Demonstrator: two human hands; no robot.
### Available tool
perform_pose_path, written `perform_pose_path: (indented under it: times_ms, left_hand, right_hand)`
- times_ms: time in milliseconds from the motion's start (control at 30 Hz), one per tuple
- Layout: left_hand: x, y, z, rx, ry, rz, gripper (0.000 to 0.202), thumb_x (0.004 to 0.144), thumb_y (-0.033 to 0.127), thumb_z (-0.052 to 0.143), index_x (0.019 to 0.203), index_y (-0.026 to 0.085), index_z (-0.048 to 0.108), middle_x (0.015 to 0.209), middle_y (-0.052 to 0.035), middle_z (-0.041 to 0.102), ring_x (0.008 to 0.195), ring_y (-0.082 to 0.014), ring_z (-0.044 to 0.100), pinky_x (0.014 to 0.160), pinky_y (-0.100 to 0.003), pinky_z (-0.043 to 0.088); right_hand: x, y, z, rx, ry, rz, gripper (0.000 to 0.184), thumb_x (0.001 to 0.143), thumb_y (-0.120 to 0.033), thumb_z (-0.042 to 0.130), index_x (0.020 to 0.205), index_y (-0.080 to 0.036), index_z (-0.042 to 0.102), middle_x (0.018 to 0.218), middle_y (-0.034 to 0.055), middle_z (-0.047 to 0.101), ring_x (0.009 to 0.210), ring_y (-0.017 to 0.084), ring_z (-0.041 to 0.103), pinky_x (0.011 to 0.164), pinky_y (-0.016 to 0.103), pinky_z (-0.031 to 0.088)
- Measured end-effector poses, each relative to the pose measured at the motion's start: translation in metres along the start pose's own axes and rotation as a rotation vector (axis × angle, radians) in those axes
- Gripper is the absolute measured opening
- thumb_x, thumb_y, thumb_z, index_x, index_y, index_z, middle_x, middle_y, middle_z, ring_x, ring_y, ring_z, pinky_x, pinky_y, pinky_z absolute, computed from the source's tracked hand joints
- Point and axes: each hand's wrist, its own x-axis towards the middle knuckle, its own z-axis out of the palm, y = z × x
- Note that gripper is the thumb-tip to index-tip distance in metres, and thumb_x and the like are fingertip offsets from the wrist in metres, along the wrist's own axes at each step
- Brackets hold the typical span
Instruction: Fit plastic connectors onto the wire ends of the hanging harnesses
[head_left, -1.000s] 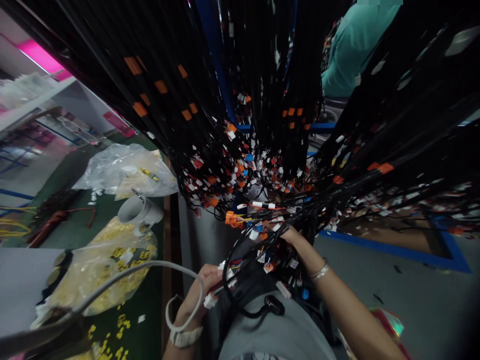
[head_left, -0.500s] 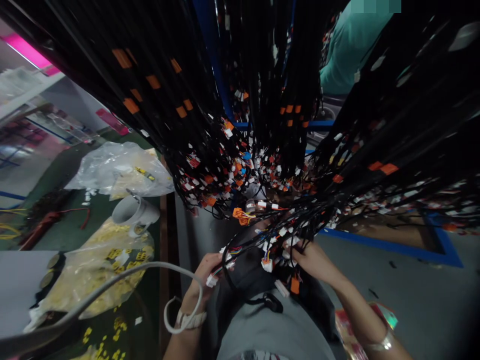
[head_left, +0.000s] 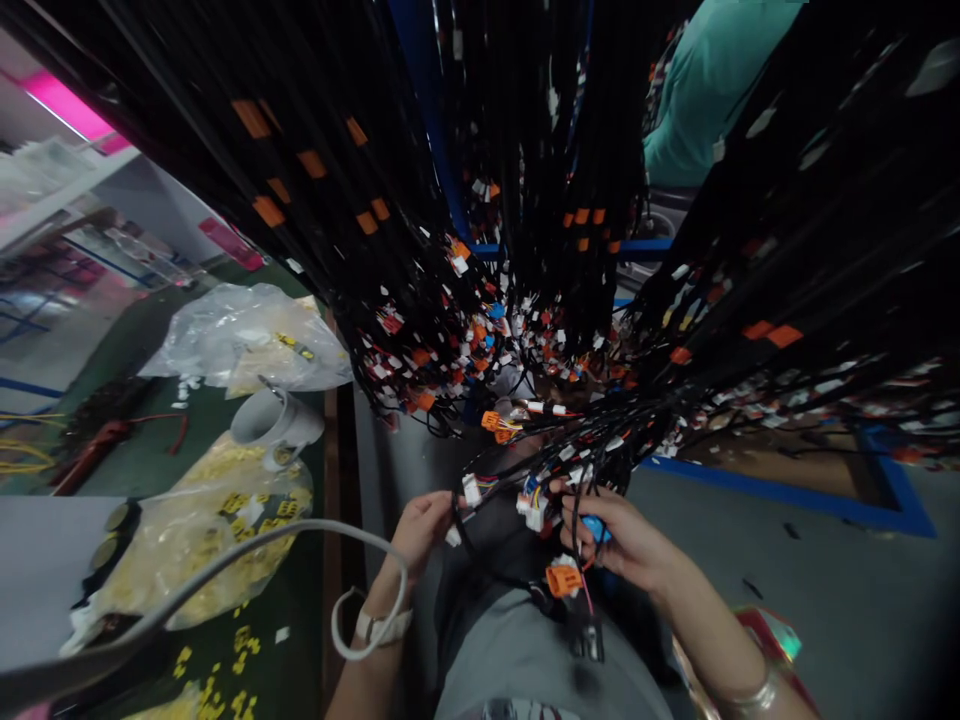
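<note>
A bundle of black wire harness point(head_left: 547, 455) stretches in from the right, its ends hanging in front of my lap. My left hand point(head_left: 420, 532) pinches a thin black cable of it, beside a white connector point(head_left: 472, 490) with coloured wires. Several of the harness's branches run through the curled fingers of my right hand point(head_left: 634, 540). A blue connector point(head_left: 596, 529) shows at that palm. Below it dangle an orange connector point(head_left: 564, 579) and a dark connector point(head_left: 589, 640). Between the hands hangs another white connector point(head_left: 533, 515). The right fingertips are partly hidden by wires.
Thick rows of hanging harnesses point(head_left: 300, 200) fill the space ahead. On the left, a green table point(head_left: 296, 650) bears a grey cup point(head_left: 277, 420) and bags of yellow parts point(head_left: 217, 540). A grey hose point(head_left: 300, 525) crosses near my left wrist. A person in a green top point(head_left: 712, 90) is beyond.
My left hand has moved slightly up, and the white connector now sits beyond its fingertips. The right hand has turned, bringing the blue connector into view, while the orange connector has shifted left.
</note>
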Motion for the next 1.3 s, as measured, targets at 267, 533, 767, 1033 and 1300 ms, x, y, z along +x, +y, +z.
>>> perform_pose_path:
  times_ms: [267, 533, 767, 1033, 1300]
  left_hand:
    - [-0.021, 0.007, 0.013, 0.306, 0.043, 0.32, 0.039, 0.076, 0.049, 0.06, 0.079, 0.012, 0.072, 0.064, -0.0035, 0.06, 0.061, -0.0127, 0.046, 0.055, -0.021, 0.032]
    - [-0.053, 0.009, 0.047, 0.473, -0.531, 0.271, 0.049, 0.082, 0.055, 0.051, 0.08, 0.01, 0.072, 0.056, 0.0, 0.047, 0.053, -0.0084, 0.033, 0.05, -0.022, 0.023]
    - [-0.031, 0.014, 0.046, 0.027, -0.289, 0.191, 0.056, 0.082, 0.049, 0.055, 0.128, 0.017, 0.052, 0.052, 0.0075, 0.032, 0.046, -0.006, 0.02, 0.045, -0.019, 0.017]
    - [-0.037, 0.005, 0.065, 0.423, -0.361, 0.241, 0.029, 0.075, 0.035, 0.064, 0.094, 0.013, 0.069, 0.053, 0.0053, 0.043, 0.051, -0.0073, 0.032, 0.051, -0.02, 0.026]
    - [-0.039, 0.011, 0.08, 0.502, -0.45, 0.356, 0.032, 0.078, 0.02, 0.058, 0.109, 0.016, 0.064, 0.051, 0.0088, 0.031, 0.047, -0.0066, 0.027, 0.049, -0.02, 0.024]
  right_hand:
    - [0.015, -0.005, 0.007, 0.313, 0.117, 0.055, 0.04, 0.065, -0.007, 0.057, 0.104, -0.017, 0.06, 0.05, -0.0035, 0.055, 0.04, 0.007, 0.049, 0.037, 0.013, 0.039]
    - [0.019, 0.006, 0.006, 0.322, 0.085, -0.022, 0.033, 0.068, -0.011, 0.062, 0.1, -0.018, 0.058, 0.057, 0.0013, 0.062, 0.047, 0.012, 0.056, 0.043, 0.018, 0.045]
    - [0.019, 0.009, 0.0, 0.509, -0.151, 0.073, 0.022, 0.074, -0.013, 0.06, 0.094, -0.018, 0.055, 0.048, -0.0094, 0.041, 0.033, 0.003, 0.033, 0.03, 0.01, 0.023]
    - [0.025, 0.012, 0.001, 0.739, -0.202, 0.043, 0.017, 0.076, -0.008, 0.059, 0.091, -0.014, 0.054, 0.045, -0.0126, 0.033, 0.029, -0.001, 0.025, 0.028, 0.006, 0.017]
    - [0.027, 0.016, 0.007, 0.71, -0.124, -0.008, 0.019, 0.073, -0.008, 0.061, 0.088, -0.015, 0.055, 0.044, -0.0125, 0.035, 0.028, 0.0, 0.024, 0.028, 0.008, 0.018]
